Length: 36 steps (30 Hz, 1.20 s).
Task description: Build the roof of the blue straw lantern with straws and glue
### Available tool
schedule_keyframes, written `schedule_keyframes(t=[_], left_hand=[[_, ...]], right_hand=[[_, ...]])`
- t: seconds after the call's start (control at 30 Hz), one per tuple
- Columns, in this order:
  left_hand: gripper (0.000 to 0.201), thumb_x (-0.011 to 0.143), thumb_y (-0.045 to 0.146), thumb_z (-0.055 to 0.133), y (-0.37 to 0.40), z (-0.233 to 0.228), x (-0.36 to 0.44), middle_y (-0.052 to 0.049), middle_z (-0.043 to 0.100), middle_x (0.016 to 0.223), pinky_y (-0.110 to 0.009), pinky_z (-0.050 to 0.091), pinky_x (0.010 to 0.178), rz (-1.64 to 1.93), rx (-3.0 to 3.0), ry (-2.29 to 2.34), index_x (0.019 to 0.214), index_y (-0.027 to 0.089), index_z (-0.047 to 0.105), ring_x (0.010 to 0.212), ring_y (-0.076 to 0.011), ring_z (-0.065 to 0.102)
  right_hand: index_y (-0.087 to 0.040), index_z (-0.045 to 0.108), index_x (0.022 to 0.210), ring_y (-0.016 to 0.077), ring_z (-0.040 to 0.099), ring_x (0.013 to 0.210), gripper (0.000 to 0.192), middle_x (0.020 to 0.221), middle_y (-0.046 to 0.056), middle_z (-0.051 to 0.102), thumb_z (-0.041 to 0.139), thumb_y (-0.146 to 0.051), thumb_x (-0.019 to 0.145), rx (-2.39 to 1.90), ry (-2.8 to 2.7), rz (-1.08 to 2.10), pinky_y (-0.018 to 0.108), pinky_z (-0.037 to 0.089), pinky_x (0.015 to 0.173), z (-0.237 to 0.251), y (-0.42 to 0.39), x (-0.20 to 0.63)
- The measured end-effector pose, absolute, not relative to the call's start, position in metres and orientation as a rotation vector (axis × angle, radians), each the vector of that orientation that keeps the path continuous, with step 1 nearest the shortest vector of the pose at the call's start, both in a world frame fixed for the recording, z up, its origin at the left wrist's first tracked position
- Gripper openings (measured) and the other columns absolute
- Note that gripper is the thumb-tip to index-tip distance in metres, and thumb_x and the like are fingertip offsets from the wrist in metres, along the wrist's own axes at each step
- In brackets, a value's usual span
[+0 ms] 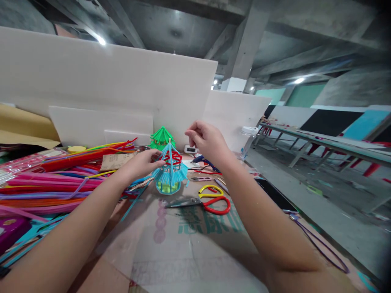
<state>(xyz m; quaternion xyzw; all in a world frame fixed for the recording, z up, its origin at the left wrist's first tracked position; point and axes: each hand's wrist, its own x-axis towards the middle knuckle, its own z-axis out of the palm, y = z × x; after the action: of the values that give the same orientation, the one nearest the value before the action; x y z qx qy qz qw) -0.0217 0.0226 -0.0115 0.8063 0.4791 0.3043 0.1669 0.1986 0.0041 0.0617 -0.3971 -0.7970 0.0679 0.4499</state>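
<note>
A small pagoda model made of light-blue and red pipe cleaners (170, 171) stands on the cardboard-covered table (183, 244). My left hand (143, 163) grips its left side at the upper roof tier. My right hand (205, 140) hovers just above and to the right of the model's tip, fingers pinched together; whether something thin is between them is too small to tell. A green pagoda model (161, 137) stands right behind the blue one.
Scissors with red and yellow handles (204, 201) lie just in front of the model. Bundles of coloured pipe cleaners (55, 179) cover the table's left side. White foam boards (122, 81) stand behind. A purple pipe cleaner (320, 244) lies at the table's right edge. Long benches (320, 142) stand far right.
</note>
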Motion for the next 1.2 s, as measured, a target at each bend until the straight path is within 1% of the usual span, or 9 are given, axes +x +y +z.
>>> schedule_keyframes(t=[0.1,0.23,0.33,0.5,0.67,0.8,0.9,1.03,1.2], left_hand=[[0.046,0.079,0.053,0.052,0.024,-0.012,-0.021,-0.008,0.07,0.104,-0.033,0.05,0.078,0.853,2.281,1.377,0.106,0.018,0.062,0.092,-0.0251,0.066],[0.049,0.078,0.055,0.052,0.025,-0.012,-0.022,-0.01,0.069,0.108,-0.034,0.05,0.08,0.837,2.293,1.434,0.109,0.017,0.062,0.097,-0.0272,0.065],[0.049,0.079,0.055,0.052,0.025,-0.012,-0.023,-0.009,0.069,0.112,-0.034,0.05,0.083,0.849,2.307,1.442,0.111,0.019,0.061,0.101,-0.0268,0.064],[0.049,0.08,0.054,0.053,0.024,-0.014,-0.025,-0.009,0.068,0.116,-0.033,0.051,0.083,0.872,2.284,1.457,0.114,0.019,0.062,0.103,-0.0269,0.065],[0.05,0.08,0.054,0.053,0.028,-0.017,-0.022,-0.01,0.068,0.116,-0.033,0.051,0.083,0.884,2.283,1.454,0.115,0.018,0.061,0.102,-0.0264,0.065],[0.052,0.08,0.054,0.053,0.028,-0.017,-0.022,-0.01,0.067,0.117,-0.034,0.051,0.084,0.897,2.288,1.446,0.115,0.017,0.06,0.102,-0.0267,0.065],[0.052,0.08,0.054,0.053,0.027,-0.017,-0.022,-0.01,0.068,0.116,-0.035,0.051,0.084,0.894,2.279,1.444,0.115,0.017,0.06,0.101,-0.0266,0.065],[0.051,0.08,0.052,0.054,0.028,-0.017,-0.022,-0.01,0.068,0.114,-0.035,0.05,0.085,0.887,2.242,1.384,0.116,0.016,0.059,0.099,-0.0251,0.066],[0.048,0.083,0.051,0.051,0.03,-0.017,-0.026,-0.007,0.068,0.116,-0.032,0.05,0.088,0.898,2.221,1.319,0.117,0.019,0.06,0.104,-0.0235,0.064]], right_hand=[[-0.018,0.054,0.082,0.0107,0.053,0.058,0.01,0.064,-0.003,0.059,0.058,-0.027,0.085,-0.991,-2.002,0.136,0.023,0.034,0.056,0.059,0.005,0.208],[-0.017,0.055,0.074,0.0105,0.048,0.054,0.028,0.059,-0.002,0.057,0.052,-0.04,0.089,-1.125,-2.117,0.032,0.024,0.03,0.053,0.062,0.002,0.217],[-0.017,0.062,0.082,0.0108,0.05,0.055,0.022,0.06,-0.002,0.059,0.046,-0.029,0.091,-1.17,-2.245,0.12,0.024,0.033,0.055,0.059,-0.007,0.231],[-0.022,0.065,0.107,0.0155,0.059,0.078,0.026,0.093,0.004,0.067,0.05,-0.02,0.086,-1.244,-2.558,0.279,0.025,0.041,0.066,0.017,-0.021,0.272],[-0.025,0.057,0.128,0.0242,0.056,0.109,0.053,0.124,0.01,0.058,0.058,-0.013,0.076,-1.262,-2.931,0.458,0.033,0.044,0.087,-0.03,-0.022,0.298],[-0.027,0.055,0.131,0.0253,0.055,0.11,0.055,0.121,0.011,0.057,0.053,-0.01,0.078,-1.203,-2.995,0.347,0.034,0.044,0.088,-0.047,-0.018,0.299],[-0.025,0.055,0.128,0.0266,0.054,0.109,0.057,0.119,0.013,0.056,0.058,-0.009,0.073,-1.166,-3.0,0.258,0.033,0.044,0.086,-0.055,-0.017,0.297],[-0.02,0.06,0.113,0.0251,0.057,0.1,0.038,0.111,0.013,0.059,0.06,-0.013,0.075,-1.166,-2.917,0.16,0.035,0.044,0.084,-0.059,-0.022,0.296],[-0.025,0.057,0.122,0.019,0.061,0.092,0.039,0.109,0.006,0.065,0.051,-0.016,0.084,-1.095,-2.835,0.591,0.028,0.046,0.078,-0.034,-0.038,0.294]])
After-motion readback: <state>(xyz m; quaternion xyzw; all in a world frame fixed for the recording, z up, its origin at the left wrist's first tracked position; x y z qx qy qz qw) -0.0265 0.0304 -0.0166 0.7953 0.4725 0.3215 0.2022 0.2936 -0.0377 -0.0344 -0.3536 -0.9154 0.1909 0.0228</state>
